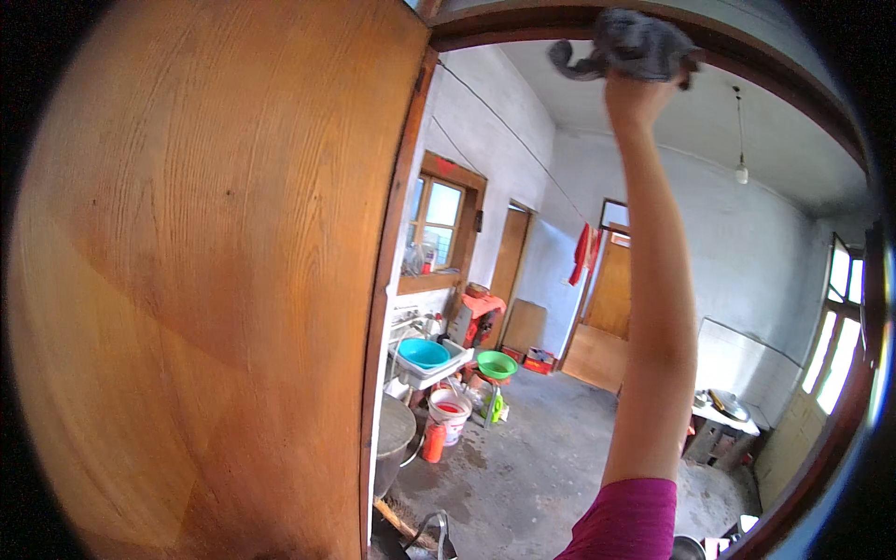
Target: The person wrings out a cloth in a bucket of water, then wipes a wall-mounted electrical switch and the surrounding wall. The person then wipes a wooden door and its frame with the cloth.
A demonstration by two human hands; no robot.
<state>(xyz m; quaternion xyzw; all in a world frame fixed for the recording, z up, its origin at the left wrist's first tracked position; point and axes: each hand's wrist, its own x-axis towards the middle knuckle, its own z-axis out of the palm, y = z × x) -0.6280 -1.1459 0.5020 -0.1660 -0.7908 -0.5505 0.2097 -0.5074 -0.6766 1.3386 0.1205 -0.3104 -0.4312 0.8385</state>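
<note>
Cloth (644, 45), dark grey and bunched, is up high in your right hand (642, 91), at the top beam of the doorway, a loose end curling out to the left. The door (205, 280) is the biggest thing before you, its grained brown wood filling the left side (a paler patch shows low down). Next comes the frame (518, 26), dark brown, bowed by the lens; the cloth overlaps its top beam, though the contact itself is hidden. Your bare arm (663, 327) reaches almost straight up, and your hand is closed around the cloth, most of the fingers covered by it. Your left hand's grip you cannot tell from here.

Through the doorway, you have a wood-framed window (443, 217) on the left wall and a white sink (448, 373) below it. A white bucket (452, 425) stands on the floor near the sink, a blue basin (425, 353) sits in the sink, and a green basin (497, 365) is on a stool beside it. Smallest is the bulb (741, 175), hanging from the ceiling to the right of your arm.
</note>
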